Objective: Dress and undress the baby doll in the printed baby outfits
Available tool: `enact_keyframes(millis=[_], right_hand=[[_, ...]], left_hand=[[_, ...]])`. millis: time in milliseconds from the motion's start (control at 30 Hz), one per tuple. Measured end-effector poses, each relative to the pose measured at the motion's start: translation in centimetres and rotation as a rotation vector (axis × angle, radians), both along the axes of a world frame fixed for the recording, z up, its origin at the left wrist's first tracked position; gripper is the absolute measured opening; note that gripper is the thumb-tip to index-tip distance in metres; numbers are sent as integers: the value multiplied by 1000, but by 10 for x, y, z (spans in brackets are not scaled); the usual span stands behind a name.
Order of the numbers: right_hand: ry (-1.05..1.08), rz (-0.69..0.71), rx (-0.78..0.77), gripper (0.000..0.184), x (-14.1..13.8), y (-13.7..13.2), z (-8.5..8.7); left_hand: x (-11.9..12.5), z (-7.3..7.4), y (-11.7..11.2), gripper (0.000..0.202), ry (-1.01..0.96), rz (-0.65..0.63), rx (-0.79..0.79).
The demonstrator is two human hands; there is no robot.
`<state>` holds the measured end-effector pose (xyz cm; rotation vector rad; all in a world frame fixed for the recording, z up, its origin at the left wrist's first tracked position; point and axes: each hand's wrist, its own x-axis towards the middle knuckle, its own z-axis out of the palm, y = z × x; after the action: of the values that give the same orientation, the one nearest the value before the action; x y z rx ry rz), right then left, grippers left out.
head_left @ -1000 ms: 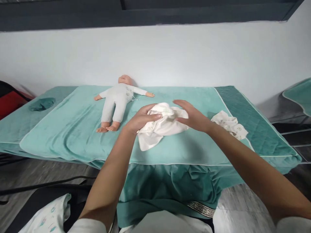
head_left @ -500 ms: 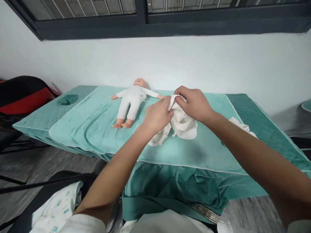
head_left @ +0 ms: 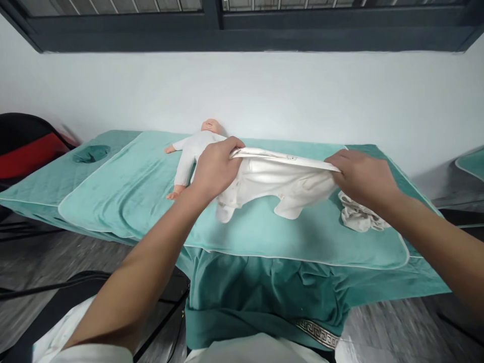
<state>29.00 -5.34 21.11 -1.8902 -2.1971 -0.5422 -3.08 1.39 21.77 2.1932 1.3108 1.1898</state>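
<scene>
A white baby garment (head_left: 276, 179) hangs stretched between my two hands above the bed cover. Its upper edge is pulled nearly straight, and its lower part droops in soft folds. My left hand (head_left: 217, 169) pinches one end of that edge, with the fingers closed. The other end is gripped by my right hand (head_left: 365, 176), also closed. Behind my left hand a baby doll (head_left: 196, 146) in a white suit lies on its back, its legs and one arm partly hidden. To the lower right, near my right wrist, lies a crumpled white cloth (head_left: 359, 214).
The massage bed (head_left: 124, 201) has a light green cover, with a face hole (head_left: 93, 154) at its left end. A wall and a dark window frame (head_left: 212, 38) stand behind it. A black and red chair (head_left: 30, 151) is at the left; patterned fabric (head_left: 56, 327) lies lower left.
My hands have moved apart, the right one to the right and the left one leftward. The bunched garment is now spread out between them. The view has shifted slightly.
</scene>
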Motion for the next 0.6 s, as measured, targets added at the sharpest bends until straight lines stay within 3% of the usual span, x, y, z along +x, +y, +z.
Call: enact_keyframes(millis=[133, 167, 233, 333, 400, 500, 600], right_hand=[[242, -58, -5, 34, 24, 2, 2], [236, -97, -5, 34, 27, 5, 4], [135, -181, -53, 33, 29, 17, 5], [-51, -216, -206, 32, 23, 45, -10], [-93, -229, -272, 33, 13, 64, -34], [-50, -243, -202, 37, -13, 83, -86], [134, -11, -154, 47, -52, 87, -143]], left_hand=[[-21, -2, 11, 12, 45, 31, -54], [-25, -5, 18, 9, 54, 49, -75], [-29, -17, 38, 23, 43, 71, -122], [-23, -41, 75, 39, -82, 114, -182], [-12, -58, 94, 33, -13, 218, -249], [11, -86, 102, 30, 390, 352, -234], [36, -121, 87, 35, 618, 287, -46]])
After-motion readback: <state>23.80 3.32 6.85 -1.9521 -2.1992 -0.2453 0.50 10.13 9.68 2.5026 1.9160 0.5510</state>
